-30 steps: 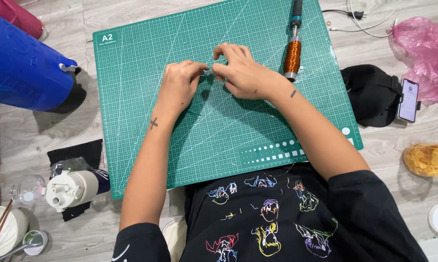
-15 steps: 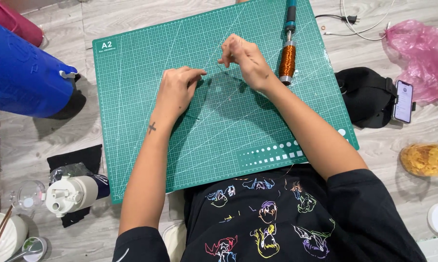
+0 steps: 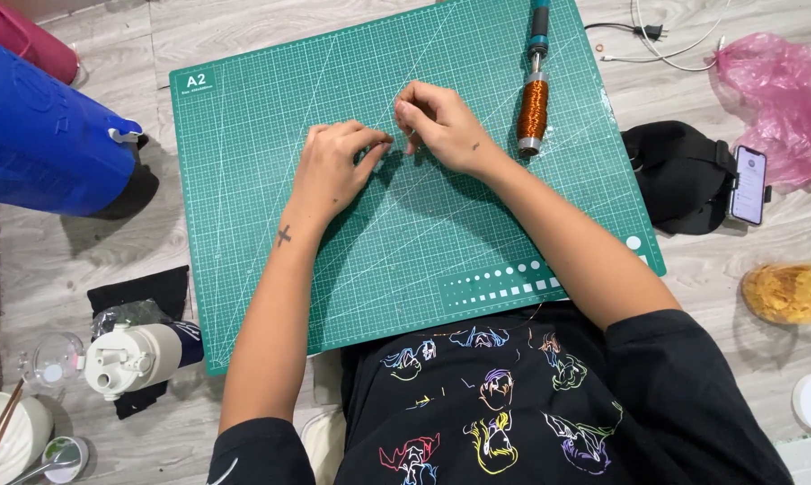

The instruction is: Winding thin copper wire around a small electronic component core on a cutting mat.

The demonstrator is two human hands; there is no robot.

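While over green mat (image 3: 243,224) | left hand (image 3: 333,171) pinched | right hand (image 3: 441,126) pinched, contents unclear

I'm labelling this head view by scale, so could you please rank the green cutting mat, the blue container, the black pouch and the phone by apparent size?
1. Green cutting mat, by far the largest.
2. Blue container, cut off by the frame and standing nearer the camera, so unsure.
3. Black pouch.
4. Phone, smallest.

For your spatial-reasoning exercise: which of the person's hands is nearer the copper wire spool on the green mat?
Right. The right hand lies just left of the copper wire spool; the left hand sits farther left, beyond the right hand.
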